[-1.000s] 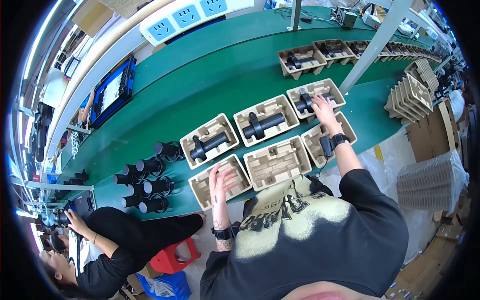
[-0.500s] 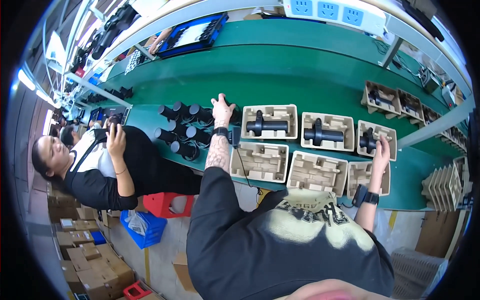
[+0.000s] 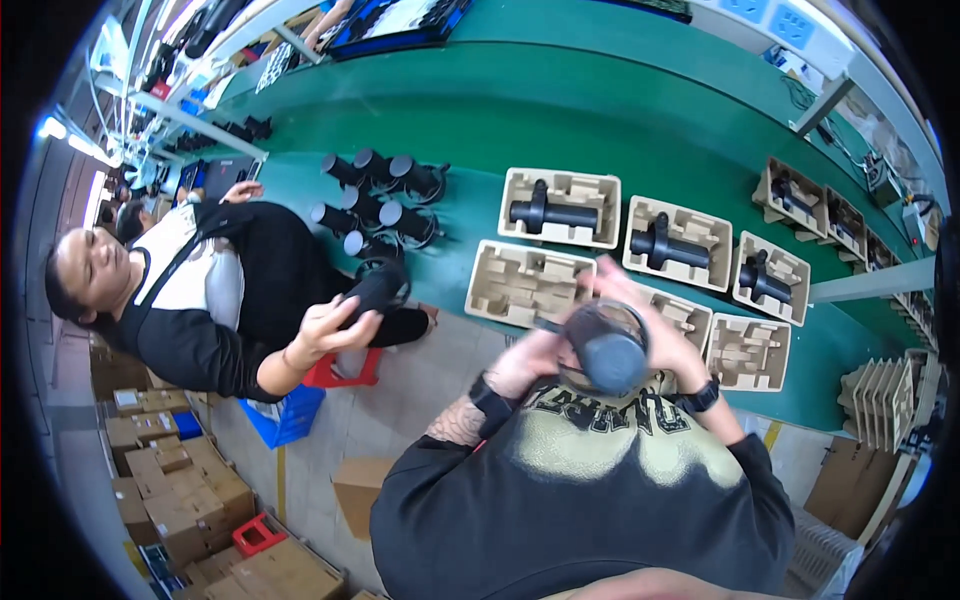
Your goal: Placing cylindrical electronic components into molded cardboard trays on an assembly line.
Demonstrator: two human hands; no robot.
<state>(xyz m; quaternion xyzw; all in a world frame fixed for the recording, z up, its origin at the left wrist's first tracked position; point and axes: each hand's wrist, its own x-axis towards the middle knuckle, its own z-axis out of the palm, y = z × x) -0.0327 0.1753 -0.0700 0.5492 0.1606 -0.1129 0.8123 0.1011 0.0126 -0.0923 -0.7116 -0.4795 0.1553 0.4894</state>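
In front of my chest I hold a black cylindrical device (image 3: 612, 358) with a ring-like part around it. My left hand (image 3: 530, 362) grips its left side, fingers closed. My right hand (image 3: 655, 325) wraps round its right side, slightly smeared by motion. Just beyond are two rows of beige moulded pulp trays. In the back row lie similar black devices in the left tray (image 3: 610, 230), middle tray (image 3: 722, 238) and right tray (image 3: 800, 290). The front-left tray (image 3: 490, 290) shows its moulded recesses; my right hand partly covers the front-middle tray (image 3: 690, 310). The front-right tray (image 3: 748, 377) also shows recesses.
Several black cylinders (image 3: 405, 220) stand on the green bench (image 3: 480, 120) at left. A co-worker's hand (image 3: 335, 325) holds another black device (image 3: 378, 285). More filled trays (image 3: 795, 195) sit at the far right, near a metal post (image 3: 880, 278) and stacked trays (image 3: 880, 400). Cartons (image 3: 190, 490) stand lower left.
My left hand has come back from the cylinder group, and my right hand has left the right-hand tray. Both now hold a black device at my chest. The co-worker's device has moved lower and nearer.
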